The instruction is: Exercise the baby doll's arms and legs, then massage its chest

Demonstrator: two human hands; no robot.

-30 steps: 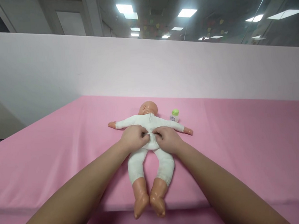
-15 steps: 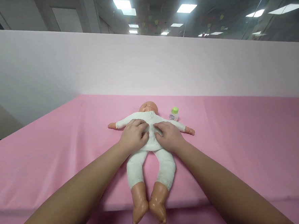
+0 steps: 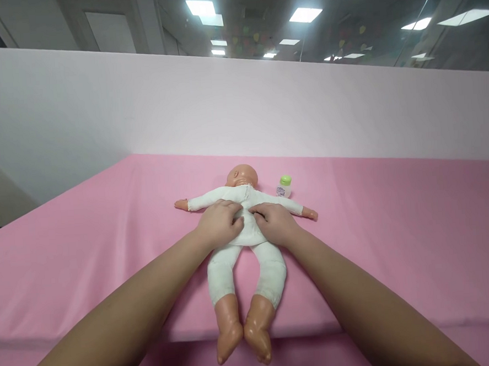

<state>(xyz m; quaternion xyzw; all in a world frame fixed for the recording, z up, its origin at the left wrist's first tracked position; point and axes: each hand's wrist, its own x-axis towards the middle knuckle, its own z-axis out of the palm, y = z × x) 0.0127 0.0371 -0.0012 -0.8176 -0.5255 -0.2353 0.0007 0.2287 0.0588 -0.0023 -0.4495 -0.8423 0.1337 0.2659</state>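
Observation:
A baby doll (image 3: 250, 235) with a white cloth body lies stretched out, its face not visible and its arms spread to both sides. My left hand (image 3: 221, 223) rests on the left side of the doll's torso, thumb apart from the fingers. On the torso's right side lies my right hand (image 3: 275, 223), fingers bent slightly and thumb pointing inward. Both palms face down, and a strip of white cloth shows between the hands. The doll's bare plastic feet (image 3: 258, 337) reach over the front edge.
A small clear bottle with a green cap (image 3: 284, 187) stands beyond the doll's right arm. Pink covering (image 3: 389, 240) spreads over the padded surface. A white low wall (image 3: 264, 104) rises behind it, with glass and ceiling lights above.
Both hands shift slightly on the doll's torso, the right fingers a little closer to the middle. The doll's head and left arm move slightly to the left.

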